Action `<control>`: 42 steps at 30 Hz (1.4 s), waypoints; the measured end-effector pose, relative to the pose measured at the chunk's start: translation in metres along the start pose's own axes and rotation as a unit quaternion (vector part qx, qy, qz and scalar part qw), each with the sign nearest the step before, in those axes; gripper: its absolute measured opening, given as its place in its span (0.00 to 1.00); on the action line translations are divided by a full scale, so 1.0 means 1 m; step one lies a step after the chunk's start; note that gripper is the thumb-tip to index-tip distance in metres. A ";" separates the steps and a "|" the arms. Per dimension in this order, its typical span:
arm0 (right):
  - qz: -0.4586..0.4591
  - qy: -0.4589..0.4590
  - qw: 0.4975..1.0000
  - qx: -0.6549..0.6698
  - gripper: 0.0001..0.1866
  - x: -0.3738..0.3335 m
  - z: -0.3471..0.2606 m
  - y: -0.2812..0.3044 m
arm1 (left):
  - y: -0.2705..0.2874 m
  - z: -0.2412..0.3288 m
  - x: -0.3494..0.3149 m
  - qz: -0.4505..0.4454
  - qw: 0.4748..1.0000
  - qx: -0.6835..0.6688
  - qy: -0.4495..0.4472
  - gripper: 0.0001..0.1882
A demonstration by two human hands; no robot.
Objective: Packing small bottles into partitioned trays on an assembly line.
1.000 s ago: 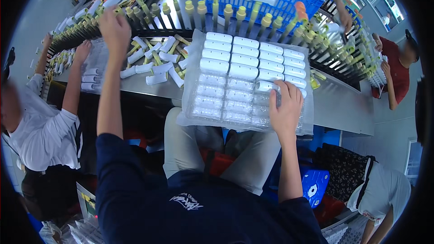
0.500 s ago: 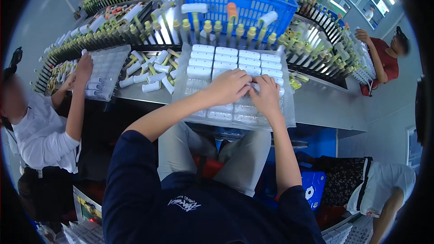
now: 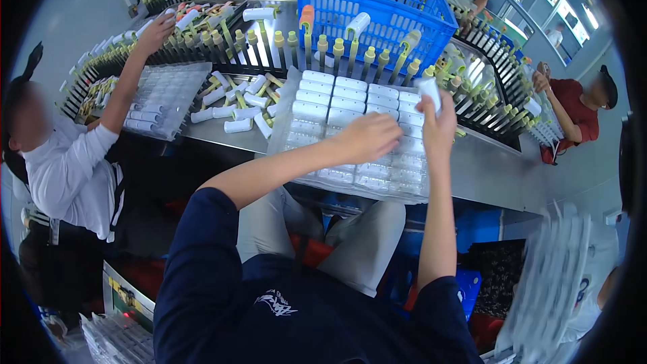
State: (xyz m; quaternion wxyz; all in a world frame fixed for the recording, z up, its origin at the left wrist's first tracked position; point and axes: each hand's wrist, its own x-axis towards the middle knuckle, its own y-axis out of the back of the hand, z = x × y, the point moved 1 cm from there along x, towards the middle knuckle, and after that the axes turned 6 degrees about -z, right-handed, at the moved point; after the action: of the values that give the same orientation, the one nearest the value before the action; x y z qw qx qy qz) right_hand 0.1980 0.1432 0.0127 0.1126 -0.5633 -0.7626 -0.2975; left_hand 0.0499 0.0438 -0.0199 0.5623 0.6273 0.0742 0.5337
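A clear plastic tray (image 3: 411,189) lies in front of me on the bench edge, its far rows filled with white rounded casings (image 3: 313,97) and its near pockets see-through. My right hand (image 3: 438,125) is raised over the tray's right side, closed around a single white casing (image 3: 430,93) held upright. Over the middle of the tray, my left hand (image 3: 373,138) has its fingers curled together; what they hold, if anything, is hidden. Loose white casings and yellow-green pieces (image 3: 236,102) are heaped on the bench left of the tray.
Behind the tray runs a rack of yellow-tipped posts (image 3: 337,47), some carrying white or orange parts. A blue crate (image 3: 377,10) stands beyond it. On the left a co-worker (image 3: 74,162) reaches toward the rack beside another tray (image 3: 172,87). At the right, someone handles stacked clear trays (image 3: 552,276).
My hands have parted. The right one has risen up and right and now holds a white casing; the left has moved slightly right. The left co-worker's arm has reached out, and stacked trays appear at right.
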 end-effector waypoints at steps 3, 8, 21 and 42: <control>-0.023 0.085 0.994 -0.069 0.23 0.048 -0.016 -0.004 | -0.030 0.005 0.023 -0.058 0.997 0.045 -0.022 0.11; -0.048 -0.011 0.992 -0.116 0.28 0.115 -0.016 -0.033 | -0.070 0.008 0.047 -0.047 0.998 0.039 0.032 0.15; -0.146 0.096 0.881 -0.439 0.21 0.132 -0.094 -0.224 | -0.114 -0.027 0.033 0.157 0.951 -0.265 0.028 0.17; -0.073 0.002 0.990 0.117 0.14 -0.041 -0.107 -0.030 | -0.064 -0.034 0.041 0.202 0.912 -0.325 0.146 0.20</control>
State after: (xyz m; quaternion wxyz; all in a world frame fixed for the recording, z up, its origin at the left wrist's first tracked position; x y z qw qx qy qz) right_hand 0.1665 0.0427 0.0674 0.1577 -0.4885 -0.8308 -0.2151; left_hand 0.0735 0.1166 -0.0530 0.5983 0.3267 -0.1497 0.7162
